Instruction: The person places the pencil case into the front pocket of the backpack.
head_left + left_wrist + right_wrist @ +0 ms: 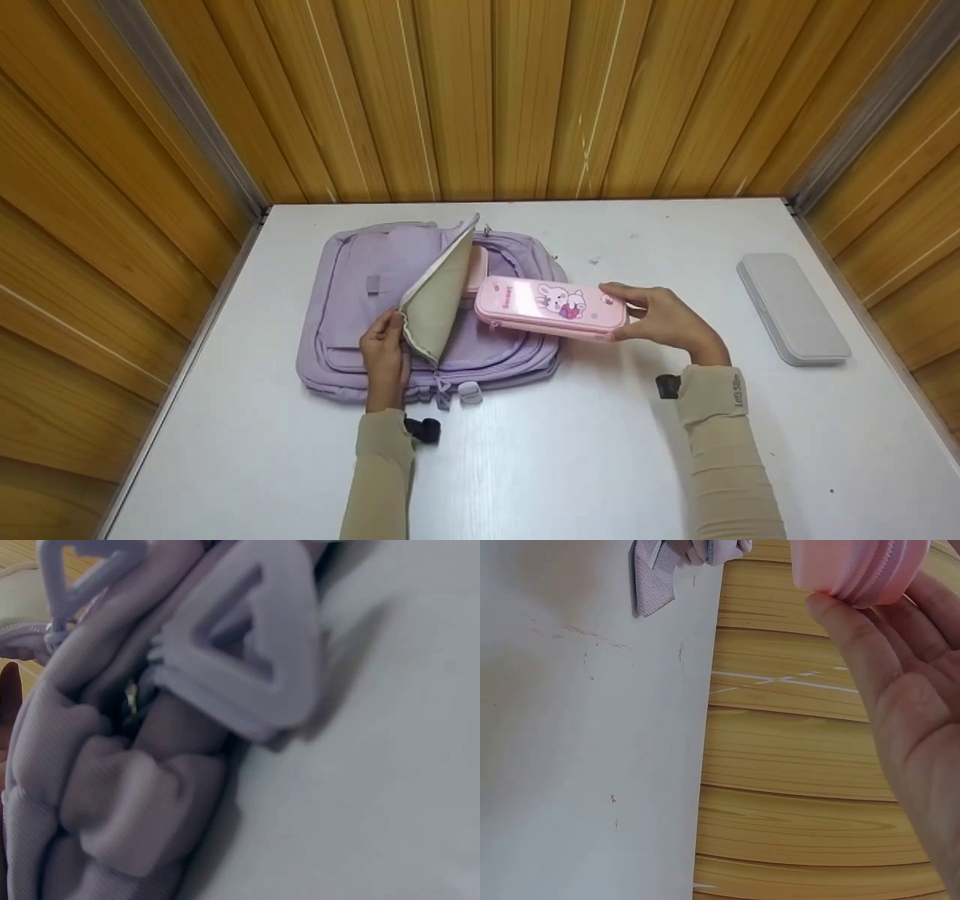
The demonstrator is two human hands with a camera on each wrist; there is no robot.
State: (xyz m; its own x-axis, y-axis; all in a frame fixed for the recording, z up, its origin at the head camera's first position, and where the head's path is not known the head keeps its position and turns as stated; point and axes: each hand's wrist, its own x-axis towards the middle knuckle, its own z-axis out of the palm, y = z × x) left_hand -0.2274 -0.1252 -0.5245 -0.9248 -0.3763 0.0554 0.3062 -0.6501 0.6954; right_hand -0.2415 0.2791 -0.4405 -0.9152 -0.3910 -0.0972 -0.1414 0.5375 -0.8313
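Observation:
A lilac backpack (352, 292) lies flat on the table, its front flap folded back so the cream lining (439, 307) shows. My left hand (385, 352) pinches the edge of that flap. In my right hand (664, 319) is the right end of a pink pencil case (525, 304) with a cartoon rabbit on its lid, held between thumb and fingers over the pocket opening. Another pink item (477, 270) sits partly hidden behind the flap. The right wrist view shows the zipped end of the pencil case (862, 566) in the fingers of the right hand (907, 682).
A light grey oblong case (795, 309) lies toward the right side of the white table (562, 465). Lilac plastic buckle pieces (247, 645) hang at the backpack's near edge. Wood-patterned panels (525, 97) enclose the back and sides.

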